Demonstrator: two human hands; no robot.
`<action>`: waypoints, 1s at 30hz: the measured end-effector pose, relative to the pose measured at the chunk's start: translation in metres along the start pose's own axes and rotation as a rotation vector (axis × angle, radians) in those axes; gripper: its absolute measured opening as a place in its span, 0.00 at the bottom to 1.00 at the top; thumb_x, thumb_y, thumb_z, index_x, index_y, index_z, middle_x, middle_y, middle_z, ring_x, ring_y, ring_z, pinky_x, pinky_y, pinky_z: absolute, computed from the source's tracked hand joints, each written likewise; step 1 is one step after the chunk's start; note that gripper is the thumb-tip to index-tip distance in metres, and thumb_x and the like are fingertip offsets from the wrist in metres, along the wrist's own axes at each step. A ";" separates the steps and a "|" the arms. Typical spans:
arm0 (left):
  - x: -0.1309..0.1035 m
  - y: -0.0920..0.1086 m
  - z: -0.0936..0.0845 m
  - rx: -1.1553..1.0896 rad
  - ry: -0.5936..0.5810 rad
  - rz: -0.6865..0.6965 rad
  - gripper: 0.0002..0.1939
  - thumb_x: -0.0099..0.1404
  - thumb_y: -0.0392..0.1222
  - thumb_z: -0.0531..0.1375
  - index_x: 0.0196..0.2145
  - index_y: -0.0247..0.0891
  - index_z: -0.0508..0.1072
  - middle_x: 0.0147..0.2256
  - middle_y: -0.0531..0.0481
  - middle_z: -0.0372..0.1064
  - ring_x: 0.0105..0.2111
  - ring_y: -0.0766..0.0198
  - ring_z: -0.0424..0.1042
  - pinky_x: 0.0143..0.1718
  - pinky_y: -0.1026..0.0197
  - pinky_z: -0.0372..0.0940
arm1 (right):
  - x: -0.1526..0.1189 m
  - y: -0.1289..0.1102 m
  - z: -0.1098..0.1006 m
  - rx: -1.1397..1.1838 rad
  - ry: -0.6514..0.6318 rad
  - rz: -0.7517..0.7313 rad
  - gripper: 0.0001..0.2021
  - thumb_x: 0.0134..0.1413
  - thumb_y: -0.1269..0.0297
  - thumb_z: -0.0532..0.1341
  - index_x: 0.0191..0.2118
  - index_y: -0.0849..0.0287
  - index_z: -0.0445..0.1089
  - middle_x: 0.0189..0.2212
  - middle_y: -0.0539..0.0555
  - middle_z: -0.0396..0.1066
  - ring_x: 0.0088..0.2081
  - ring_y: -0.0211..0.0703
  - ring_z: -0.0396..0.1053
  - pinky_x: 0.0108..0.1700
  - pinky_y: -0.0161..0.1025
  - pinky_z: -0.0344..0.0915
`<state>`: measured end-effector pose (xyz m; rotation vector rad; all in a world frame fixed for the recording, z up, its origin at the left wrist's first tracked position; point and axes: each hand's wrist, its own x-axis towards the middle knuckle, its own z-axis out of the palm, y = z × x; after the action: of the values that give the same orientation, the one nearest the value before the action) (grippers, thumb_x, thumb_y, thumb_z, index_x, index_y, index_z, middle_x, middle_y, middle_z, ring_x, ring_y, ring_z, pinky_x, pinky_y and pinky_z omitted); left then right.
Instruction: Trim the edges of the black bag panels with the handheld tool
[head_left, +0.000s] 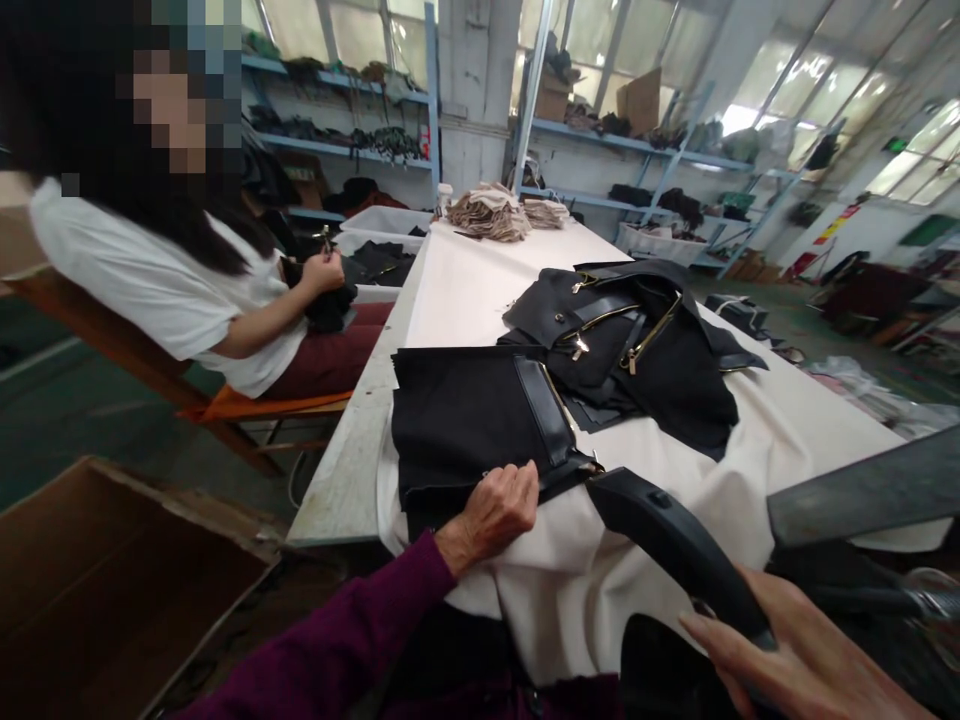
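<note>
In the head view, my left hand (501, 505) is closed on the near edge of a black fabric piece (465, 425). The piece lies in a stack and has a shiny black strip and a gold zipper along its right side. My right hand (799, 640), at the lower right, is wrapped around a curved black handheld tool (675, 540) with a switch on top; I cannot tell its exact kind. The tool's tip points at the zipper end, close to the piece's near right corner. Beyond lies a heap of black bag pieces (660, 370) with gold zippers and pulls.
Whitish cloth (465, 290) covers the long table, with stacked tan pieces (487, 212) at its far end. To the left a seated person (172, 290) handles a small dark item beside plastic bins (382, 222). A cardboard box (127, 590) stands at lower left; a grey metal bar (862, 490) juts in from the right.
</note>
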<state>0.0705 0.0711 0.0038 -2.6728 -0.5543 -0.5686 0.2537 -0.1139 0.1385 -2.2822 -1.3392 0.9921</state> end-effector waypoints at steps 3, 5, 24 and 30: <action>-0.004 0.000 0.006 -0.018 0.037 -0.021 0.14 0.65 0.26 0.45 0.44 0.23 0.65 0.30 0.43 0.66 0.29 0.61 0.68 0.27 0.59 0.63 | 0.005 -0.015 0.008 -0.014 0.043 -0.007 0.16 0.48 0.48 0.55 0.37 0.54 0.67 0.18 0.48 0.69 0.20 0.45 0.69 0.21 0.35 0.67; -0.006 0.000 0.010 -0.030 0.062 -0.032 0.13 0.65 0.26 0.44 0.42 0.25 0.66 0.30 0.44 0.66 0.28 0.61 0.67 0.26 0.59 0.62 | 0.010 -0.024 0.013 -0.052 0.063 -0.015 0.17 0.49 0.51 0.56 0.40 0.57 0.65 0.20 0.48 0.69 0.21 0.44 0.69 0.24 0.34 0.67; -0.011 0.000 0.016 -0.169 0.054 -0.062 0.09 0.63 0.26 0.46 0.34 0.31 0.65 0.30 0.45 0.64 0.29 0.59 0.65 0.27 0.58 0.59 | 0.030 -0.045 -0.002 -0.171 -0.043 -0.063 0.17 0.56 0.49 0.52 0.24 0.55 0.58 0.16 0.47 0.64 0.20 0.39 0.66 0.23 0.33 0.62; -0.010 -0.002 0.013 -0.171 0.067 -0.042 0.10 0.62 0.25 0.46 0.35 0.31 0.64 0.31 0.44 0.64 0.29 0.60 0.66 0.27 0.59 0.61 | 0.051 -0.043 0.018 -0.059 -0.120 -0.113 0.12 0.57 0.53 0.53 0.29 0.55 0.58 0.16 0.45 0.63 0.19 0.39 0.66 0.23 0.33 0.64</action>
<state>0.0651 0.0753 -0.0117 -2.7944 -0.5674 -0.7464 0.2302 -0.0502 0.1297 -2.1919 -1.5470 1.0801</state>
